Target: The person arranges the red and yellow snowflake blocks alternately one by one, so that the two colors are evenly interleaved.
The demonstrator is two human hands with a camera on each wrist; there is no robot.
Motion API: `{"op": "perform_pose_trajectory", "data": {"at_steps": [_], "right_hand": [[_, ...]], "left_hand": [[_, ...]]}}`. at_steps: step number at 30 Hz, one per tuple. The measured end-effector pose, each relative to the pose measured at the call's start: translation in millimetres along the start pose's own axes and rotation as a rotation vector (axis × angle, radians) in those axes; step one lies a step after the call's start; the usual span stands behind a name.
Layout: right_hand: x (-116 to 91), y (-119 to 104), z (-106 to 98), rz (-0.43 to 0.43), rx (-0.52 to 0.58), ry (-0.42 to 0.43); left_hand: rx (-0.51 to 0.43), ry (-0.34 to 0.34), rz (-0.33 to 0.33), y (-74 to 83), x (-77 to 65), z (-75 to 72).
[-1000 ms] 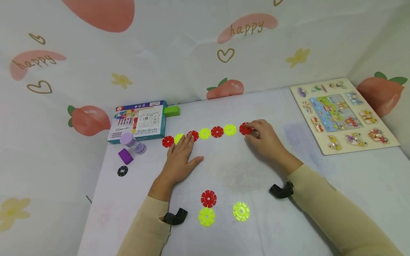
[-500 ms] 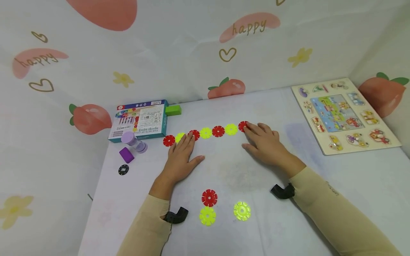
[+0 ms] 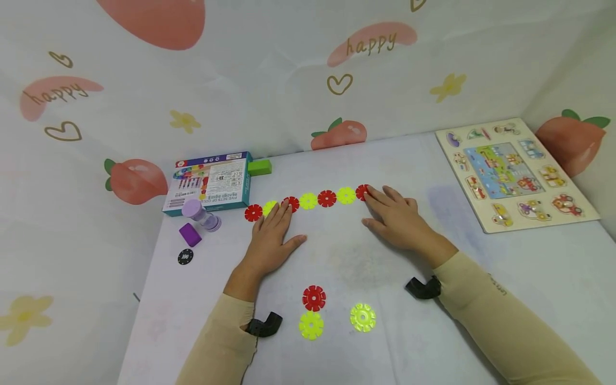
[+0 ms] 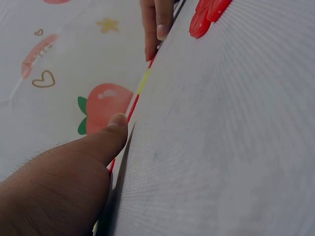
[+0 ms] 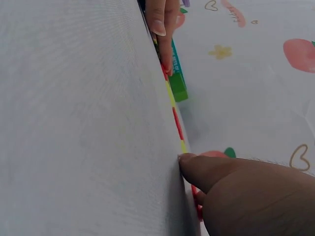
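Observation:
Red and yellow-green notched plastic discs lie in an alternating row across the white table in the head view. My left hand lies palm down, with its straight fingers on a yellow-green disc and a red disc, partly covering both. The leftmost red disc shows beside these fingers. My right hand has its fingertips on the red disc at the row's right end, fingers extended. Between the hands sit a red disc and two yellow-green discs. Both wrist views show the row edge-on.
Nearer the body lie a loose red disc and two yellow-green discs. At left are a box, green block, purple sand timer, purple block and black chip. A wooden puzzle board lies right.
My right hand has slid the end red disc left against the neighbouring yellow-green disc. Its pinch has loosened into extended fingers resting on the disc. The left hand stays in place.

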State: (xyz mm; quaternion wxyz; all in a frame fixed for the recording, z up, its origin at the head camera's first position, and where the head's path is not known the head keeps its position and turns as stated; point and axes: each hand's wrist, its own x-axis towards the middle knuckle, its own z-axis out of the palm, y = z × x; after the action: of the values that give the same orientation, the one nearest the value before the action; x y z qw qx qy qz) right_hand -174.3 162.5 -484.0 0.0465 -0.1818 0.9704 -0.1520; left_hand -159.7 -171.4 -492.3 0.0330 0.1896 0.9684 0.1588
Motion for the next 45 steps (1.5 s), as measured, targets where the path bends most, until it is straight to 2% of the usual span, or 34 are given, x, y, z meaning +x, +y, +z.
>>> {"op": "perform_pose_trajectory", "data": {"at_steps": [3, 6, 9, 12, 14, 16, 19, 21, 24, 29, 32, 35, 38, 41, 45], "right_hand": [[-1, 0, 0, -0.008, 0.004, -0.004], [-3, -1, -2, -0.028, 0.069, 0.034], [-8, -6, -3, -0.063, 0.229, 0.115], [-20, -15, -4, -0.124, 0.487, 0.159], [-32, -22, -2, -0.182, 0.668, 0.109], [-46, -28, 1, -0.242, 0.809, 0.000], [-69, -34, 6, -0.333, 0.914, -0.194], [-82, -37, 8, -0.378, 0.920, -0.291], [-97, -37, 8, -0.448, 0.860, -0.361], [-106, -40, 7, -0.542, 0.617, -0.353], [-107, -43, 9, -0.549, 0.498, -0.334], [-107, -47, 11, -0.524, 0.452, -0.326], [-107, -48, 13, -0.475, 0.491, -0.324], [-103, -47, 12, -0.386, 0.604, -0.326], [-96, -43, 10, -0.287, 0.771, -0.268]], "left_hand": [[0.000, 0.001, -0.001, 0.1, -0.2, -0.3], [-0.001, 0.001, 0.000, -0.1, -0.2, 0.0], [-0.004, 0.003, 0.002, -0.6, -0.2, 0.5], [-0.006, 0.006, 0.002, -0.6, -0.3, 0.7], [-0.007, 0.005, 0.002, -0.7, -0.5, 0.4], [-0.005, 0.005, 0.002, -0.4, -0.5, 0.3], [-0.002, 0.004, 0.001, -0.1, -0.5, 0.6], [-0.001, 0.005, 0.004, 0.3, -0.4, 0.5], [-0.001, 0.003, 0.006, 0.9, -0.6, 0.1], [0.004, 0.002, 0.003, 1.6, -1.4, -0.7], [0.004, -0.002, -0.001, 1.4, -1.6, -0.9], [0.005, -0.007, -0.005, 1.2, -1.6, -1.1], [0.003, -0.008, -0.005, 1.5, -1.1, -0.6], [-0.001, -0.008, 0.000, 1.4, -0.5, 0.1], [0.001, -0.003, 0.007, 0.8, 0.3, 0.7]]}}
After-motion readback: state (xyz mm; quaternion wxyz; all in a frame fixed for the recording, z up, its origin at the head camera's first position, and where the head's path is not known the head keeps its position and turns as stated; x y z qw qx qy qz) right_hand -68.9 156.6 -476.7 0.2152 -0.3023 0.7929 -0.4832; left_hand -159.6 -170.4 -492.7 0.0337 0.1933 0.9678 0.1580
